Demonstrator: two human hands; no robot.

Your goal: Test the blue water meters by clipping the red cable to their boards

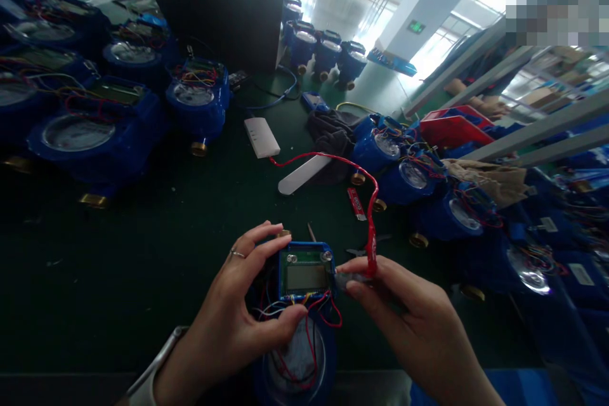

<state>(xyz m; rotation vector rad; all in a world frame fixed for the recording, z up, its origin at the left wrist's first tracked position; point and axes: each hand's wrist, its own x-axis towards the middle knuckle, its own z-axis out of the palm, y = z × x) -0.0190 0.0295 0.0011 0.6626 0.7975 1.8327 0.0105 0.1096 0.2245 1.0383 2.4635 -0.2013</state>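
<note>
A blue water meter (328, 352) is in front of me, with a round clear dial cover and an uncovered circuit board with a small grey display (307, 278). Thin red, white, yellow and black wires hang from the board's lower edge over the dial. My left hand (233, 301) grips the display housing from the left, fingers at its top and thumb at its lower edge. Pinched in my right hand (404, 311) is a grey connector (349, 279), held against the housing's right side. From it a thick red cable (375, 196) runs up to a white box (261, 137).
Several blue meters (195, 98) stand at left, with more (413, 177) at right and at the back. A dark monitor (223, 6) rises behind. On the green table (190, 203) are a white strip (302, 176), a red packet (356, 204), and a dark cloth (330, 133).
</note>
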